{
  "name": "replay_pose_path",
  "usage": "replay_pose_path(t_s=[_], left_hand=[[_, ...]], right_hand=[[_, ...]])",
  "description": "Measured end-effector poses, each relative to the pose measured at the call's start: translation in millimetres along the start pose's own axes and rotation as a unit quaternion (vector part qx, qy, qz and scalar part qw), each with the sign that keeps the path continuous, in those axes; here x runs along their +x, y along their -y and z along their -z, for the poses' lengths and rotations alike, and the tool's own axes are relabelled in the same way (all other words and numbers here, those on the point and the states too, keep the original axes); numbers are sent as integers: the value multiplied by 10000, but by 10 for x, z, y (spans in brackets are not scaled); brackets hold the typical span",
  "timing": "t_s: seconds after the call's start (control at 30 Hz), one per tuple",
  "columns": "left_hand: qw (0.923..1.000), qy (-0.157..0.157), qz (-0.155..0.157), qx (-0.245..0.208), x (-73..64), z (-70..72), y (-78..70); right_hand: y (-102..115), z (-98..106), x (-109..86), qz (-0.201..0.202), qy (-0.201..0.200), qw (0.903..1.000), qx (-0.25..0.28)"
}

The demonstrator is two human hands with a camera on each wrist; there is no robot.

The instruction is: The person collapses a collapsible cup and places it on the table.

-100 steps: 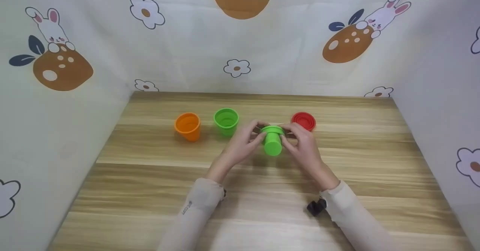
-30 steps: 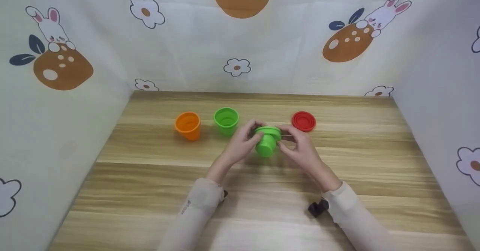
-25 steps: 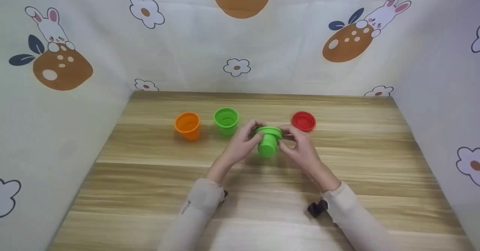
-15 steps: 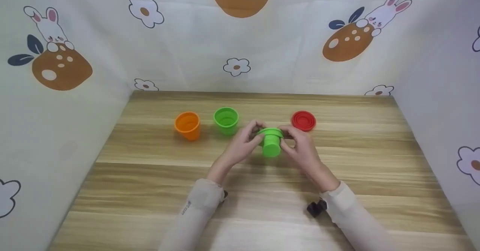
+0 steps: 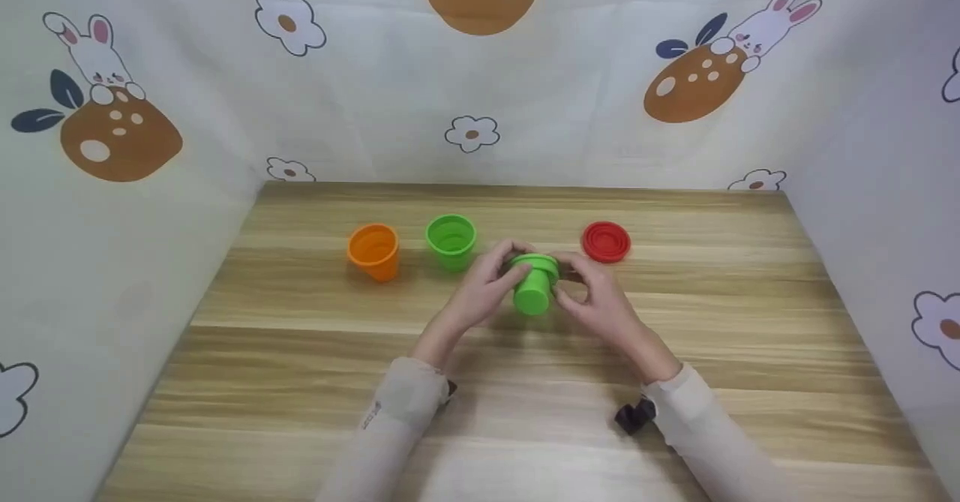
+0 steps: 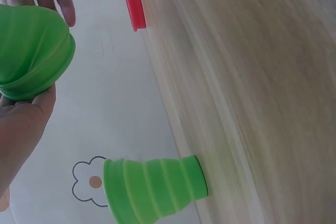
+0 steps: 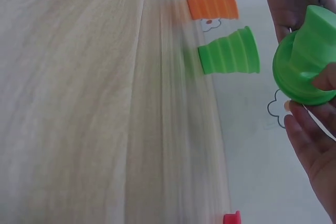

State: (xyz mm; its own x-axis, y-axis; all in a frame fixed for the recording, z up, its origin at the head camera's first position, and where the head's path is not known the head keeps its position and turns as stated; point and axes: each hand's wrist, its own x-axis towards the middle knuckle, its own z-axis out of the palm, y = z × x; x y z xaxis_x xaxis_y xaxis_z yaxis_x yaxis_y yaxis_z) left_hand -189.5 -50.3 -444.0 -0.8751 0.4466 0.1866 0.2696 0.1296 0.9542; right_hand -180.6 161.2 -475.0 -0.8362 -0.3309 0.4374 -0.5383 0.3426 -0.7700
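Between both hands, above the table, is a green collapsible cup (image 5: 533, 292), tilted with its base toward me. Its wall is partly folded down near the rim and looks twisted in the left wrist view (image 6: 37, 51). My left hand (image 5: 486, 286) pinches the rim side, thumb on the near face and fingers behind. On the other side my right hand (image 5: 606, 303) holds it too, its thumb against the wall in the right wrist view. A second green cup (image 5: 451, 243) and an orange cup (image 5: 374, 253) stand extended to the left. Behind the right hand lies a red cup (image 5: 607, 241), collapsed flat.
Everything stands on a wood-grain table (image 5: 300, 397). Pale curtains with rabbit and flower prints (image 5: 472, 134) close off the back and both sides. A small black device (image 5: 635, 416) sits at the right wrist.
The held cup has swung left and right between the hands, its folded rim shifting. Both hands keep nearly the same place. The red cup, partly covered at first, now shows fully.
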Motion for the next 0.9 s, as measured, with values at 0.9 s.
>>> replay_pose_path(t_s=[0.9], left_hand=[[9998, -5, -77, 199, -4, -26, -6]], right_hand=[[63, -50, 25, -180, -500, 9974, -493]])
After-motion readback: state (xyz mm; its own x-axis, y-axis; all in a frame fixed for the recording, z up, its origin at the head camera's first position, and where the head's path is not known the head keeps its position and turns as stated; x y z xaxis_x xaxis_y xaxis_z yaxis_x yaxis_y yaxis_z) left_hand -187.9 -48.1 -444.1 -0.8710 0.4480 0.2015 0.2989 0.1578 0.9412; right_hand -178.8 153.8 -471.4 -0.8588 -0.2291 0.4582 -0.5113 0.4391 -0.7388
